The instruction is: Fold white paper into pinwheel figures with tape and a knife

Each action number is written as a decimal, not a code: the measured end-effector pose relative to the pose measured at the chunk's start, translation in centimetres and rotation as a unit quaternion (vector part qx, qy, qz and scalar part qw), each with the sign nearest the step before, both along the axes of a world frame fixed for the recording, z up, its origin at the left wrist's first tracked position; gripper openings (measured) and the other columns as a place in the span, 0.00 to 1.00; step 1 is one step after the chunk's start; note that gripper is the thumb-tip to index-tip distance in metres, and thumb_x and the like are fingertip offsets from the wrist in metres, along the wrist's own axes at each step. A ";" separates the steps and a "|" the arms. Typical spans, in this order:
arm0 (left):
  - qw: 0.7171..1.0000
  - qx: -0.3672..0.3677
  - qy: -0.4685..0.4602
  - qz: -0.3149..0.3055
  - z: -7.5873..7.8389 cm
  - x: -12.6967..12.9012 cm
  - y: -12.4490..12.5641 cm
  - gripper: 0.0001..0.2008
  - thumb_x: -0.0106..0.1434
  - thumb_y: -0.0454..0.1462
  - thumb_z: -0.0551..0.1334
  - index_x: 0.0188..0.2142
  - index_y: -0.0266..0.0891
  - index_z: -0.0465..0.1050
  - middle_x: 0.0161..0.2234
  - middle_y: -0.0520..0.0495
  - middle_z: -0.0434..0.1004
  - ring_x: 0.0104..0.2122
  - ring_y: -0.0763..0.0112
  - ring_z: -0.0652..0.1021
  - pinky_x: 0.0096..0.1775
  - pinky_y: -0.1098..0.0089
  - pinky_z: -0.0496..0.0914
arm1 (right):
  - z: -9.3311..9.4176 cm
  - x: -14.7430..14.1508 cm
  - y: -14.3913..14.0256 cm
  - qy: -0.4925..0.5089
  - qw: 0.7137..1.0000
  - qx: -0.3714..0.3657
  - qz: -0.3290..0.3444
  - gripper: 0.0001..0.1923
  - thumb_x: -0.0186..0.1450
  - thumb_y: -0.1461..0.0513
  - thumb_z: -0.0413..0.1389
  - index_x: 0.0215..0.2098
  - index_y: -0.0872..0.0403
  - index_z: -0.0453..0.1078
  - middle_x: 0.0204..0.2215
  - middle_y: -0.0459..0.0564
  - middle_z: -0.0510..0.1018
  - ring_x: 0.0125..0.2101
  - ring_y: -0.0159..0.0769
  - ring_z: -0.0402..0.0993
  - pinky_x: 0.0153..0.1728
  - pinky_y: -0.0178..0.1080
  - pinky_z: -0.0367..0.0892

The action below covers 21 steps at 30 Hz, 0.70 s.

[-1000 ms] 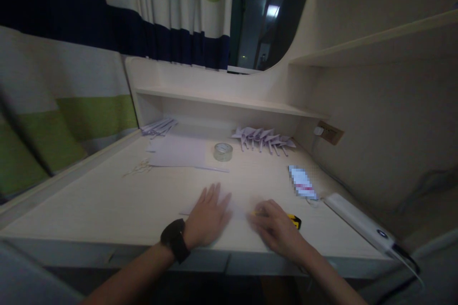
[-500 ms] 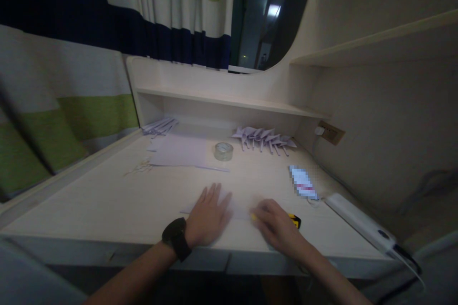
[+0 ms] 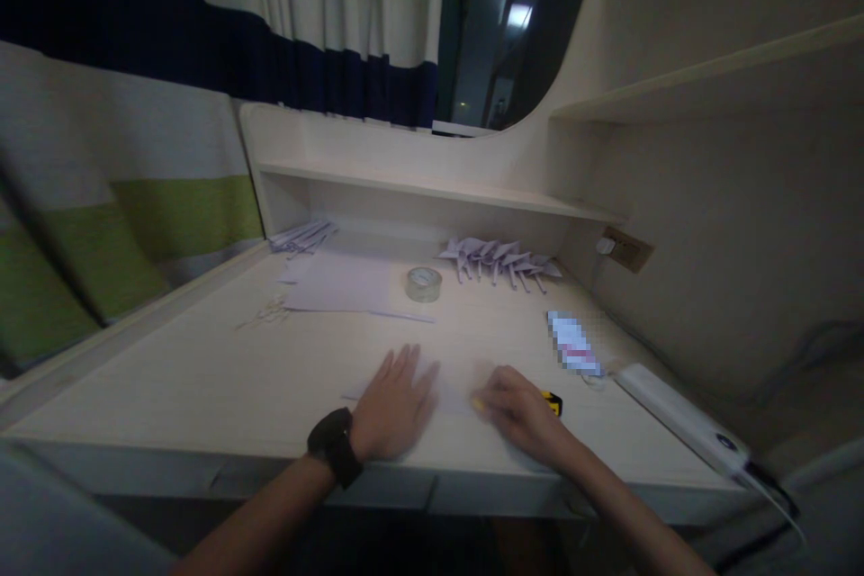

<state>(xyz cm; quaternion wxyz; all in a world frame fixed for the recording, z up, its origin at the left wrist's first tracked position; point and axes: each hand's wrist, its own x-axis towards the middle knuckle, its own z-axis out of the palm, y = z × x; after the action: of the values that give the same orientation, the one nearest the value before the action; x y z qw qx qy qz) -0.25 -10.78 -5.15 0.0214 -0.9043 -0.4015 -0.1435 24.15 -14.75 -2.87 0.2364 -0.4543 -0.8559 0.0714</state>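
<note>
My left hand (image 3: 395, 405) lies flat on a sheet of white paper (image 3: 455, 398), its fingers spread; a dark watch is on that wrist. The paper nearly blends into the desktop, and part of it is under the hand. To the right, my right hand (image 3: 517, 409) is closed around a slim yellow-and-black tool (image 3: 553, 402). A yellow bit shows at the fingertips and a black-and-yellow end sticks out behind the hand. Blur and the fingers hide the tool's front, so its exact kind cannot be made out.
Behind the hands stands a roll of clear tape (image 3: 423, 285). White sheets (image 3: 337, 279) and thin paper sticks (image 3: 303, 237) lie back left, near some string (image 3: 270, 310). Several paper pinwheels (image 3: 499, 261) rest back right. A blurred-out phone-like object (image 3: 573, 344) and a white power strip (image 3: 681, 418) lie right.
My right hand has shifted slightly away from me with the yellow-and-black tool. My left hand stays pressed on the paper.
</note>
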 end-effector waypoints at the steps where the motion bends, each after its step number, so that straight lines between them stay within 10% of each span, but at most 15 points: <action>1: 1.000 -0.001 -0.002 -0.001 0.0 0.0 0.0 0.25 0.69 0.46 0.42 0.62 0.39 0.55 0.64 0.35 0.50 0.63 0.53 0.50 0.60 0.49 0.45 | 0.0 0.0 0.0 0.000 1.000 0.000 0.002 0.10 0.66 0.62 0.52 0.39 0.54 0.75 0.31 0.51 0.69 0.35 0.36 0.65 0.34 0.38 0.60; 21: 1.000 -0.023 -0.020 0.002 -0.3 0.1 0.1 0.26 0.69 0.47 0.42 0.62 0.40 0.55 0.65 0.36 0.47 0.64 0.52 0.48 0.60 0.49 0.43 | 0.9 2.1 0.5 0.025 0.994 -0.095 0.054 0.11 0.65 0.59 0.53 0.32 0.53 0.77 0.32 0.51 0.70 0.35 0.35 0.67 0.36 0.37 0.62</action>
<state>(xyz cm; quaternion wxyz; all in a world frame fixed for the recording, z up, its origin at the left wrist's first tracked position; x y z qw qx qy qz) -0.13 -10.65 -5.42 -0.0073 -0.9007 -0.4070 -0.1517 26.23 -14.23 -1.93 0.2093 -0.4262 -0.8623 0.1761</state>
